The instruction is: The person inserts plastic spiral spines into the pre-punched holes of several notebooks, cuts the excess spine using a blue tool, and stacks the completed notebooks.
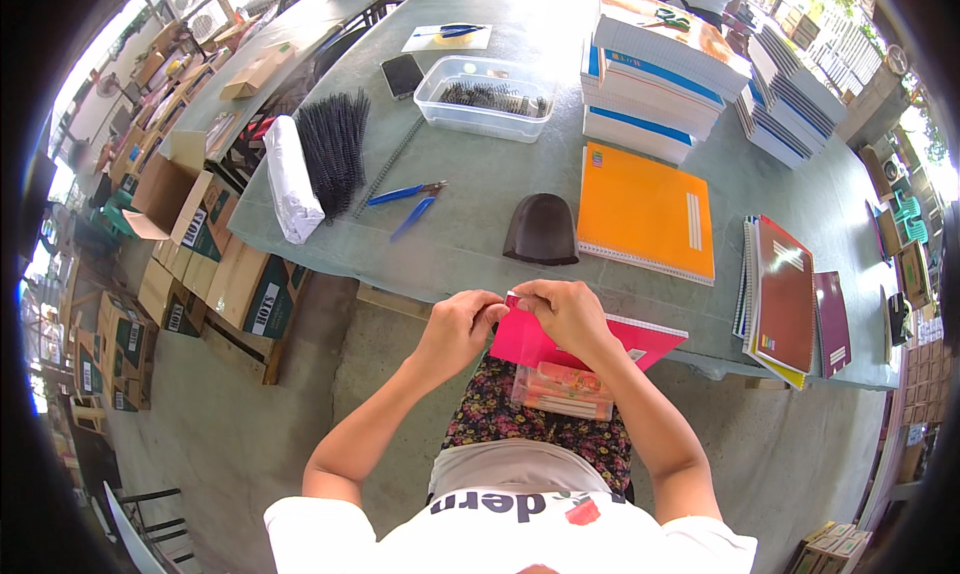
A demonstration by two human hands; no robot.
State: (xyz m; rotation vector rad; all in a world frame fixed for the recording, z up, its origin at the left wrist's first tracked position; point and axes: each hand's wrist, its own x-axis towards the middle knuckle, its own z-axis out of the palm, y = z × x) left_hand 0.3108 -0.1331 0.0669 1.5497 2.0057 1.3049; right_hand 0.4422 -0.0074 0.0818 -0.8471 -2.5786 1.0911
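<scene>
I hold a bright pink notebook [560, 342] over my lap, just below the table's near edge. My left hand [462, 324] pinches its upper left corner. My right hand [566, 312] grips its top edge, fingers curled over the cover. The two hands almost touch at the corner. A clear packet of orange sticks [563, 389] lies on my lap under the notebook.
The grey-green table [470, 244] carries an orange spiral notebook [645, 212], a black dome-shaped object [541, 230], blue-handled pliers [408, 202], a bundle of black spiral coils [333, 146], a clear tub [486, 96], and stacks of notebooks [660, 69]. Cardboard boxes [205, 274] stand at left.
</scene>
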